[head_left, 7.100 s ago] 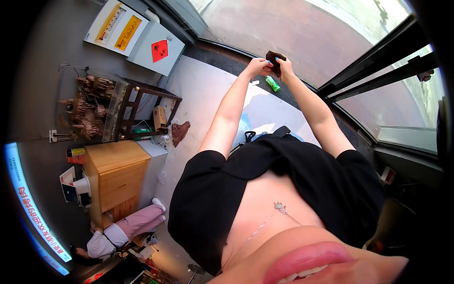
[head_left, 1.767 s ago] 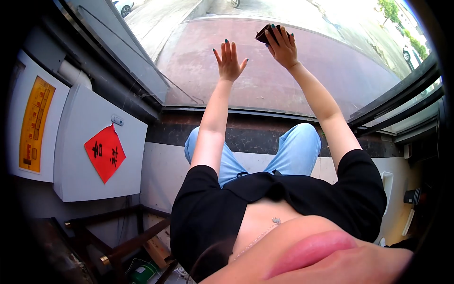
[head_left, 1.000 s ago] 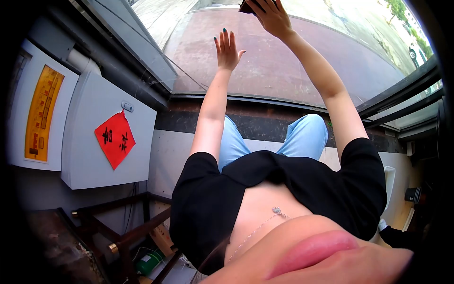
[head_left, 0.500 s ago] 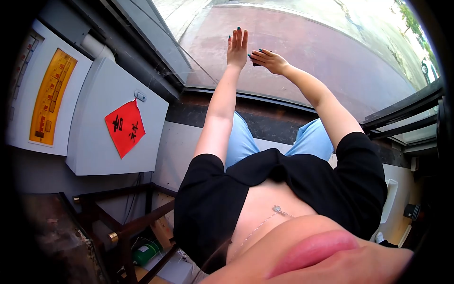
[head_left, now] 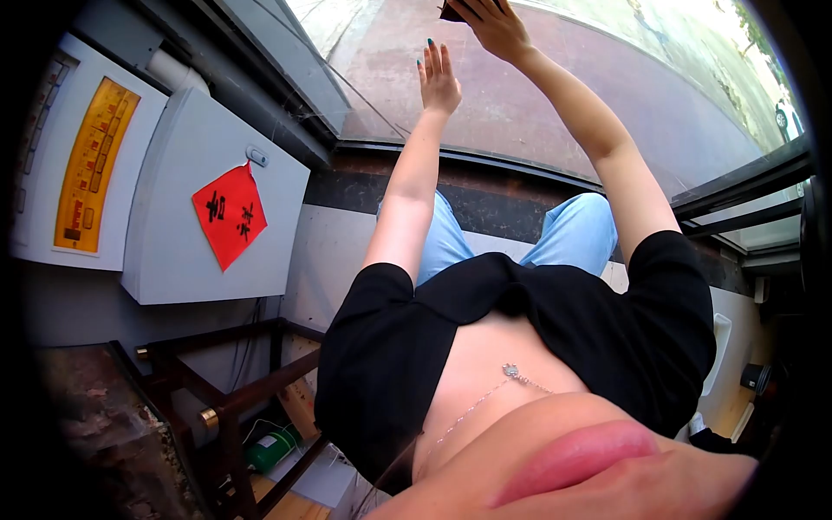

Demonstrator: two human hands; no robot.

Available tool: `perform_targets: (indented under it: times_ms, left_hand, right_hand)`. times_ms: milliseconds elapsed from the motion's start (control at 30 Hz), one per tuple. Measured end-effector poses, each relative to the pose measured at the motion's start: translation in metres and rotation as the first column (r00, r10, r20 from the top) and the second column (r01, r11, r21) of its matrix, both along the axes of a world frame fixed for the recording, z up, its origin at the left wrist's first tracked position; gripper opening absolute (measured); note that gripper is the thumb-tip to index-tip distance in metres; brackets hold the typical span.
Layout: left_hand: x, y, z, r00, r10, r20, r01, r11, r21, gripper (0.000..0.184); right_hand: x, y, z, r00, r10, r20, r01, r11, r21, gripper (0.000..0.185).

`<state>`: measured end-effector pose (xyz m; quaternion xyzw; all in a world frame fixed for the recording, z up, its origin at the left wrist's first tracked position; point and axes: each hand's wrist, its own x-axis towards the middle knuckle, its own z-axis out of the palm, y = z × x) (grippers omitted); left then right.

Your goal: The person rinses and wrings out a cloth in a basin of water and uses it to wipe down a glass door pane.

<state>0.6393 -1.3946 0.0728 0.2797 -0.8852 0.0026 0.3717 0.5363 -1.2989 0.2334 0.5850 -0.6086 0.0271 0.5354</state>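
My left hand (head_left: pixel 440 84) is raised in front of the glass pane (head_left: pixel 537 104), fingers stretched out and nothing in it. Whether its palm touches the glass I cannot tell. My right hand (head_left: pixel 503 35) is higher up at the top edge of the view, with its fingers over a small dark flat object (head_left: pixel 450 12) that it holds against or close to the glass. Most of that object is hidden by the fingers and the frame edge, so its kind does not show.
To the left, a grey metal box (head_left: pixel 208 208) carries a red paper diamond (head_left: pixel 230 215), beside a panel with a yellow label strip (head_left: pixel 95 165). Below are a dark wooden frame (head_left: pixel 269 381) and a green canister (head_left: pixel 270 449). A dark sill (head_left: pixel 511 217) runs under the glass.
My right hand has moved up and away from my left hand, taking the dark flat object with it. My left hand has shifted only slightly, and its fingers stay extended.
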Motion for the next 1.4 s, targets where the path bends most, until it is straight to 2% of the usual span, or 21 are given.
perform_targets:
  times_ms: [100,200,267,333,400,467,533,667,700,800,833,933,967,1067,1133,1167,1267,1367,1400]
  left_hand:
    - [0.004,-0.004,-0.014,0.998,0.057,-0.010,-0.057,0.998,0.019,0.080]
    - [0.010,-0.006,-0.024,0.995,0.093,-0.021,-0.092,0.995,0.043,0.075]
    - [0.011,0.002,-0.031,0.983,0.095,-0.160,-0.094,0.995,0.019,0.062]
    - [0.012,0.015,-0.037,0.970,0.070,-0.231,-0.049,0.994,0.096,0.053]
    - [0.007,0.023,-0.055,0.955,0.003,-0.297,0.081,0.960,0.270,0.046]
    - [-0.001,0.034,-0.064,0.906,-0.045,-0.421,0.223,0.896,0.385,0.040]
    - [-0.012,0.046,-0.067,0.806,-0.068,-0.587,0.377,0.825,0.422,0.037]
    - [-0.032,0.056,-0.070,0.762,-0.091,-0.641,0.389,0.856,0.340,0.042]
    - [-0.032,0.057,-0.071,0.785,-0.146,-0.602,0.438,0.818,0.373,0.058]
    - [-0.039,0.067,-0.071,0.856,-0.079,-0.511,0.363,0.795,0.486,0.072]
    - [-0.043,0.061,-0.070,0.927,-0.122,-0.354,0.276,0.861,0.427,0.083]
    - [-0.056,0.052,-0.060,0.963,-0.009,-0.268,0.104,0.933,0.343,0.083]
    - [-0.061,0.045,-0.061,0.966,0.052,-0.253,0.031,0.949,0.315,0.086]
    - [-0.052,0.023,-0.049,0.969,0.097,-0.226,-0.055,0.980,0.189,0.083]
    - [-0.039,0.008,-0.030,0.973,0.038,-0.227,-0.012,0.993,0.117,0.081]
    - [-0.033,-0.002,-0.023,0.978,0.015,-0.210,-0.009,1.000,0.027,0.078]
    - [-0.017,-0.026,-0.012,1.000,-0.019,0.024,0.022,0.986,-0.164,0.077]
    - [-0.005,-0.036,-0.013,0.959,-0.040,0.279,0.109,0.965,-0.237,0.069]
    - [-0.002,-0.041,-0.018,0.929,-0.090,0.359,0.229,0.902,-0.366,0.068]
  right_hand:
    - [-0.020,-0.023,-0.048,0.994,0.092,0.067,-0.096,0.994,0.059,0.052]
    - [-0.027,-0.019,-0.108,0.989,0.144,-0.041,-0.128,0.956,0.263,0.057]
    - [-0.021,-0.014,-0.142,0.987,0.123,0.107,-0.157,0.891,0.427,0.058]
    - [-0.016,-0.008,-0.156,0.997,0.049,0.057,-0.074,0.777,0.625,0.057]
    - [-0.021,-0.013,-0.166,0.998,0.067,0.015,-0.063,0.810,0.583,0.056]
    - [-0.022,-0.016,-0.172,0.990,0.110,0.088,-0.140,0.837,0.529,0.055]
    - [-0.020,-0.009,-0.168,0.988,0.101,0.118,-0.146,0.860,0.488,0.054]
    - [-0.024,0.004,-0.163,0.992,0.051,0.113,-0.093,0.908,0.408,0.054]
    - [-0.025,0.007,-0.160,0.992,0.053,0.112,-0.092,0.921,0.379,0.054]
    - [-0.031,0.023,-0.143,0.971,0.060,0.231,-0.136,0.936,0.326,0.055]
    - [-0.036,0.033,-0.132,0.984,0.060,0.169,-0.115,0.935,0.337,0.060]
    - [-0.068,0.055,-0.119,0.997,-0.014,0.077,-0.011,0.950,0.314,0.065]
    - [-0.080,0.061,-0.115,0.997,-0.027,-0.070,0.046,0.962,0.270,0.069]
    - [-0.097,0.077,-0.102,0.988,-0.009,-0.153,0.052,0.959,0.278,0.068]
    - [-0.102,0.079,-0.101,0.980,-0.002,-0.200,0.056,0.962,0.266,0.069]
    - [-0.104,0.078,-0.101,0.978,0.003,-0.208,0.054,0.962,0.268,0.069]
    - [-0.106,0.075,-0.105,0.967,-0.006,-0.254,0.075,0.962,0.263,0.071]
    - [-0.112,0.070,-0.108,0.952,0.001,-0.306,0.078,0.966,0.245,0.072]
    - [-0.113,0.070,-0.108,0.946,0.005,-0.323,0.076,0.968,0.238,0.073]
